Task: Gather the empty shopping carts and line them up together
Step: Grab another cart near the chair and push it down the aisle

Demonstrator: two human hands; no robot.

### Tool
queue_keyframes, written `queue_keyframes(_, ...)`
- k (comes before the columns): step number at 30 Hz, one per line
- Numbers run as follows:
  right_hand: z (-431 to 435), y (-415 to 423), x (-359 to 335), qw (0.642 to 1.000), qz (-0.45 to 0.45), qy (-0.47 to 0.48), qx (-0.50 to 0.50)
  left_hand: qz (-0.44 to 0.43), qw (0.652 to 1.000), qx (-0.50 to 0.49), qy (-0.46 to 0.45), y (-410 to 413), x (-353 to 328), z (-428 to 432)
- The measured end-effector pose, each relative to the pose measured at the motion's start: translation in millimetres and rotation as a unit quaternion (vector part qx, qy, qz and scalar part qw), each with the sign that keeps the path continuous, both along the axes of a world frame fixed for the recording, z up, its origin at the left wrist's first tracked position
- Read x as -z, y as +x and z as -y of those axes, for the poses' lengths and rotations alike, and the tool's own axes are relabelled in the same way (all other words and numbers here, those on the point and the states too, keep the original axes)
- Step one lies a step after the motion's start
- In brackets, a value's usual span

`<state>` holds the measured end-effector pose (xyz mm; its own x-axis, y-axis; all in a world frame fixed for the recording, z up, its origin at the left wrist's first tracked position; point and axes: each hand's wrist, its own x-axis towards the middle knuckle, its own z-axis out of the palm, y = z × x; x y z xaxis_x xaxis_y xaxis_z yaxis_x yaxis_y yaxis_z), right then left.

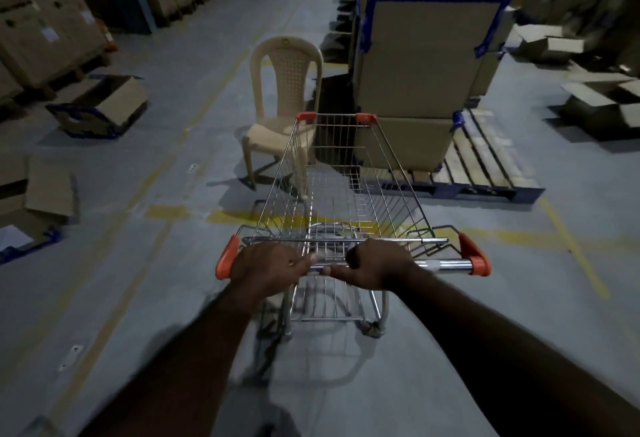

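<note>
We clasp cart handle [446, 265]: left hand [268, 268], right hand [377, 265], both grips closed; empty cart [346, 191] faces chair [284, 97].

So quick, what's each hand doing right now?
Left hand: closed around the cart handle, near its left end.
Right hand: closed around the same handle, near the middle.

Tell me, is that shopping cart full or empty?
Empty. Through the shopping cart's wire basket you see only bare floor, nothing inside.
</note>
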<state>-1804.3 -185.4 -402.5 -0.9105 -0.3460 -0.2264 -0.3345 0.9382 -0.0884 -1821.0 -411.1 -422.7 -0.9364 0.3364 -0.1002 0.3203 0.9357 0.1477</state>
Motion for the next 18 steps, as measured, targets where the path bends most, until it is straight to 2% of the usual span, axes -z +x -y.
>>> queue_keyframes(8,-29.9,18.8,-2.7,0.993,0.025,-0.006,0.112,0.002,0.998,0.067,-0.021,-23.2,-3.3,-41.7)
queue_keyframes(18,-55.7,15.4,-0.8,0.967,-0.006,-0.008,0.254,-0.039,0.979,0.195,-0.033,-83.5,-1.1,-88.6)
